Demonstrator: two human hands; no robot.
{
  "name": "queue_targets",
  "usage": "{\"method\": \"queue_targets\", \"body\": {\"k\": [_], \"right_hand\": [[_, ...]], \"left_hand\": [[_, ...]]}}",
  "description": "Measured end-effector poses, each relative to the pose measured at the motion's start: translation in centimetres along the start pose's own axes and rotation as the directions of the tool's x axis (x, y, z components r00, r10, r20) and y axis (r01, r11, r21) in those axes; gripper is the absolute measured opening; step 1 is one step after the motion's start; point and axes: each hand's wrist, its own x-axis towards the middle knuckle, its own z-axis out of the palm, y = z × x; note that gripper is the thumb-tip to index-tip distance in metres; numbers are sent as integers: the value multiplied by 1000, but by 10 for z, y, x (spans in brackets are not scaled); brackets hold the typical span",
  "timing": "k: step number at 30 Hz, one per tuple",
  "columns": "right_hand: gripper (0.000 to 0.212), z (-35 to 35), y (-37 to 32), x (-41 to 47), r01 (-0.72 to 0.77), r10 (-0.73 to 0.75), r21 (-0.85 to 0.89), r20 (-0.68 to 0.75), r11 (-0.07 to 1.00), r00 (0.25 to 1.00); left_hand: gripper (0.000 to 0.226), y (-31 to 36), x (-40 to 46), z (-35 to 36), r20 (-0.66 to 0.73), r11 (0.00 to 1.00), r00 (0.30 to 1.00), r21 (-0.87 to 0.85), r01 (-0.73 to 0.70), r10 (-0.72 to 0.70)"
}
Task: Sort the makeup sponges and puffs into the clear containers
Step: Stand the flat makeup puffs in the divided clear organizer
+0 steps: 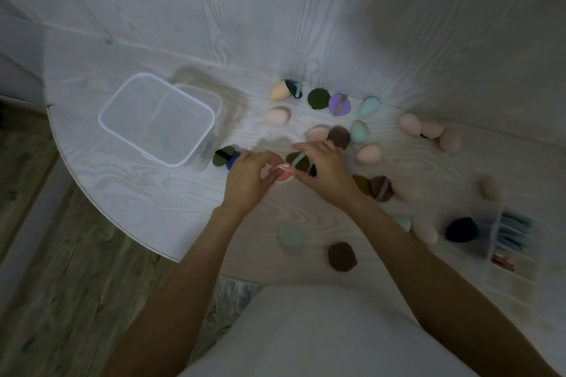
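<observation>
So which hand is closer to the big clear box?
The left hand. It grips a pink puff just right of the clear box; the right hand is farther right, past the puff.

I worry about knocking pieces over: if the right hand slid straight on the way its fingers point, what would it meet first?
The right hand points up-left across the table. It is already over the olive puff; beyond that, probably bare table, though depth is unclear.
</observation>
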Motion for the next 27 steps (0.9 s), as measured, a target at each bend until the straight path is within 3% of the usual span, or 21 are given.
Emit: {"method": "queue_targets", "body": {"k": [2,5,9,14,17,22,27], "right_hand": [[27,-20,-4,-18,37,-25,104,-113,994,993],[8,-47,4,-59,5,31,114,-312,993,950],[18,-78,39,-140,-202,209,62,-441,977,873],[38,-115,93,-239,-429,434,148,-558,891,708],[26,-137,125,-283,-523,460,90,-614,848,641],[12,-158,169,-319,-546,440,24,-621,838,649],[12,-160,194,-319,-501,413,2,-569,866,711]], "left_hand": [[13,25,-5,-3,-14,982,999,-186,-32,30],[15,69,-15,8,-40,938,994,-328,-111,104],[27,126,-28,55,5,913,977,-358,-196,212],[35,196,-44,128,247,888,857,-212,-407,452],[35,237,-51,166,329,813,753,-94,-574,570],[32,290,-55,215,352,659,649,109,-744,674],[23,305,-54,232,354,569,621,251,-783,699]]}}
